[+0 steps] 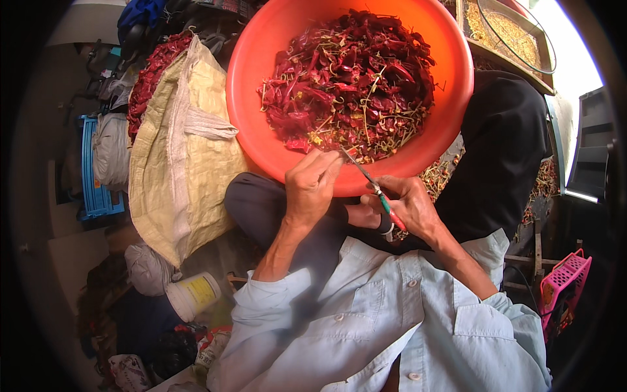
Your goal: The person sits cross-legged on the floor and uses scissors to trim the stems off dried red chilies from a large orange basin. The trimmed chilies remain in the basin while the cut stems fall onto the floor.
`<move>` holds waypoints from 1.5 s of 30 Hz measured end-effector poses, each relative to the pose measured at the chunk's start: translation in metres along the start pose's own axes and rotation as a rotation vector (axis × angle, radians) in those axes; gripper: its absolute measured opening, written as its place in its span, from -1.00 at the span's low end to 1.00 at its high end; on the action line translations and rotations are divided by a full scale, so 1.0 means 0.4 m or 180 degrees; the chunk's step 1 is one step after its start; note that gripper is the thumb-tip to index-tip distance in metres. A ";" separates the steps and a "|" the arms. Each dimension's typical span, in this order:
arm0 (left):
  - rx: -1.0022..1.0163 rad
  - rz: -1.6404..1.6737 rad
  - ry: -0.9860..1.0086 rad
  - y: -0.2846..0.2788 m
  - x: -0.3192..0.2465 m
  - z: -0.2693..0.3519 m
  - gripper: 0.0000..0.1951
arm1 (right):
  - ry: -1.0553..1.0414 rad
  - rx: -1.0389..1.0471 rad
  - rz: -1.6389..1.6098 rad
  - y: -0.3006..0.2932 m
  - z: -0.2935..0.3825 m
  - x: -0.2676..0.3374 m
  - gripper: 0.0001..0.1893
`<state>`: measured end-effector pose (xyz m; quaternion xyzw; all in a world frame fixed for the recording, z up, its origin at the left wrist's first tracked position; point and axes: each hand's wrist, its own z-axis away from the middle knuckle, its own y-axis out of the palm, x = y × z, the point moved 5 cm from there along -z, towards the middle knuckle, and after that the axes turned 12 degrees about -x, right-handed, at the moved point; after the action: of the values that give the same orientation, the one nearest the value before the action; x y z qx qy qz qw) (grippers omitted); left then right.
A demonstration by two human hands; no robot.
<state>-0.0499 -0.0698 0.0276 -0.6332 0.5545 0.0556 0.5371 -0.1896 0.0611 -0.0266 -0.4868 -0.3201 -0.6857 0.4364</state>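
Observation:
A large orange-red plastic tub (pixel 453 105) stands before me with a heap of dried red chili peppers (pixel 313 93) and pale stems in it. My left hand (pixel 311 179) is over its near rim, thumb and fingers drawn together. Whatever may be between those fingertips is hidden. My right hand (pixel 411 201) grips scissors (pixel 384 203) with red and green handles. Their blades point up and left, and the tips are close beside my left fingertips, over the chilies.
A yellowish woven sack (pixel 156 161) leans left of the tub, with more red chilies (pixel 156 73) behind it. A wooden-framed tray (pixel 543 81) holds yellow bits at the upper right. Stems (pixel 436 183) litter the floor. A white bucket (pixel 193 296) and a pink basket (pixel 566 281) flank me.

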 end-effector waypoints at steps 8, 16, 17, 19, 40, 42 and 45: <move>-0.0151 0.0477 -0.0429 0.009 0.007 0.012 -0.85 | 0.1327 0.0897 -0.1403 0.024 0.018 -0.053 -0.66; -0.0138 0.0959 -0.1004 0.013 0.048 0.034 -0.85 | 0.1810 0.1576 -0.2991 0.066 0.035 -0.056 -0.57; -0.0130 0.1019 -0.1080 0.014 0.050 0.034 -0.84 | 0.1837 0.1601 -0.3122 0.069 0.036 -0.059 -0.57; -0.0149 0.1185 -0.1220 0.019 0.055 0.037 -0.85 | 0.1932 0.1638 -0.3282 0.073 0.035 -0.062 -0.57; 0.0061 0.1126 -0.1259 0.028 0.085 0.042 -0.84 | 0.0342 -0.0029 0.0020 0.027 0.017 0.020 -0.69; 0.0034 0.1059 -0.1072 0.020 0.073 0.035 -0.85 | 0.0115 -0.0180 0.0420 0.017 0.018 0.034 -0.66; 0.0032 0.0851 -0.0648 0.008 0.054 0.031 -0.87 | -0.0172 -0.0295 0.0794 0.013 0.018 0.043 -0.62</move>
<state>-0.0376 -0.0738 0.0061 -0.5422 0.5768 0.1876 0.5816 -0.1848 0.0602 -0.0078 -0.5608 -0.2367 -0.6267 0.4865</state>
